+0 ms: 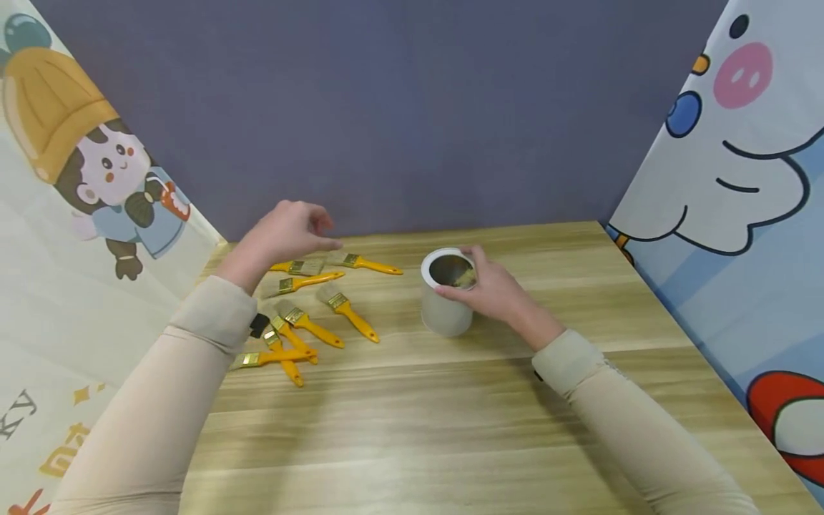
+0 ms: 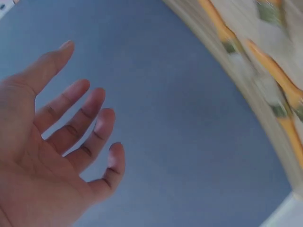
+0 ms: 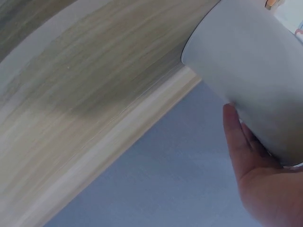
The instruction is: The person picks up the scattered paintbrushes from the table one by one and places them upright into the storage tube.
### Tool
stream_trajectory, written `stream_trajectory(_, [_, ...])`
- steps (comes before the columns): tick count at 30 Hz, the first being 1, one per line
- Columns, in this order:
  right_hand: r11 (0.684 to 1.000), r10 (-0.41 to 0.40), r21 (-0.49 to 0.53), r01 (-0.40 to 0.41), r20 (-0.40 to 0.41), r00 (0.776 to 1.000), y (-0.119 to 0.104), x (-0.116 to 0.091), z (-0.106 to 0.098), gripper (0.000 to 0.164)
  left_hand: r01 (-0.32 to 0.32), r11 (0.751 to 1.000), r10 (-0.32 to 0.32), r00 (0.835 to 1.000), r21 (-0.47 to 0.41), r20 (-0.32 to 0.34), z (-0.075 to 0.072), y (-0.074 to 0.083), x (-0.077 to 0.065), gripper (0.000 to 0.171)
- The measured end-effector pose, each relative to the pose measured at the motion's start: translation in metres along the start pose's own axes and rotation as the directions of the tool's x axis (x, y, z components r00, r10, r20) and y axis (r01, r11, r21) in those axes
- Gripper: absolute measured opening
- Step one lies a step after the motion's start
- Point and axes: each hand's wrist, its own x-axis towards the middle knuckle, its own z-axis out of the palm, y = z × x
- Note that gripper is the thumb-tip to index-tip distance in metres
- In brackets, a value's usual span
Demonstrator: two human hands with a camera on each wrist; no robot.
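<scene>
A white cylindrical can [image 1: 444, 315] stands upright on the table with its round mouth facing up. My right hand [image 1: 494, 287] grips it near the rim, thumb on the near side and fingers on the far side. In the right wrist view the fingers [image 3: 233, 132] lie along the can's smooth wall [image 3: 246, 61]. Something yellowish shows inside its mouth, beside the hand. My left hand [image 1: 290, 232] hovers over the back left of the table, holding nothing, fingers loosely bent and spread. Below and beside it lie several flat paintbrushes [image 1: 357, 320] with yellow handles.
Some paintbrushes [image 1: 273, 357] overlap at the table's left side, and another paintbrush [image 1: 380, 267] lies toward the can. A dark blue-grey panel [image 1: 412, 121] rises behind the wood-grain table [image 1: 412, 443]. Cartoon-printed walls [image 1: 727, 186] flank both sides.
</scene>
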Motion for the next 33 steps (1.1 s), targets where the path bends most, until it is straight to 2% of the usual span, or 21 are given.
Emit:
stream_trajectory(3, [1.0, -0.001, 0.023, 0.001, -0.017, 1.0, 0.001, 0.001, -0.002, 0.115, 0.0, 1.0, 0.001, 1.0, -0.004, 0.026, 0.001, -0.025, -0.007, 0.048])
stream_trajectory(6, [0.999, -0.006, 0.047, 0.007, -0.026, 1.0, 0.002, 0.002, -0.003, 0.113, -0.008, 1.0, 0.009, 0.998, -0.019, 0.067, 0.009, -0.05, -0.015, 0.049])
stream_trajectory(9, [0.997, 0.001, 0.077, 0.001, -0.02, 1.0, 0.004, 0.003, -0.002, 0.112, -0.014, 0.999, 0.018, 0.993, -0.032, 0.114, 0.024, -0.075, -0.022, 0.047])
stream_trajectory(13, [0.995, 0.014, 0.097, -0.014, 0.002, 1.0, 0.005, 0.002, 0.001, 0.111, -0.026, 1.0, 0.029, 0.98, -0.015, 0.199, 0.049, -0.106, -0.034, 0.044])
stream_trajectory(17, [0.994, 0.01, 0.109, -0.011, 0.014, 1.0, 0.003, 0.003, 0.003, 0.112, -0.03, 1.0, 0.028, 0.962, 0.0, 0.272, 0.066, -0.128, -0.051, 0.039])
stream_trajectory(21, [0.994, 0.001, 0.11, -0.002, 0.006, 1.0, 0.002, 0.005, 0.005, 0.11, -0.005, 1.0, 0.013, 0.947, -0.023, 0.322, 0.071, -0.14, -0.07, 0.038])
stream_trajectory(24, [0.994, 0.003, 0.107, -0.002, 0.0, 1.0, 0.002, 0.005, 0.004, 0.109, 0.012, 0.999, 0.004, 0.945, -0.049, 0.327, 0.076, -0.15, -0.085, 0.041])
stream_trajectory(29, [0.993, 0.004, 0.116, -0.005, 0.006, 1.0, 0.001, 0.004, 0.004, 0.109, 0.044, 0.993, -0.009, 0.955, -0.114, 0.297, 0.093, -0.169, -0.109, 0.047])
stream_trajectory(31, [0.993, 0.003, 0.117, -0.003, 0.005, 1.0, 0.001, 0.005, 0.005, 0.11, 0.027, 0.99, 0.011, 0.964, -0.138, 0.267, 0.1, -0.175, -0.116, 0.045])
stream_trajectory(33, [0.993, 0.0, 0.118, 0.0, 0.002, 1.0, 0.001, 0.005, 0.005, 0.109, -0.02, 0.989, 0.051, 0.974, -0.145, 0.219, 0.106, -0.18, -0.122, 0.042])
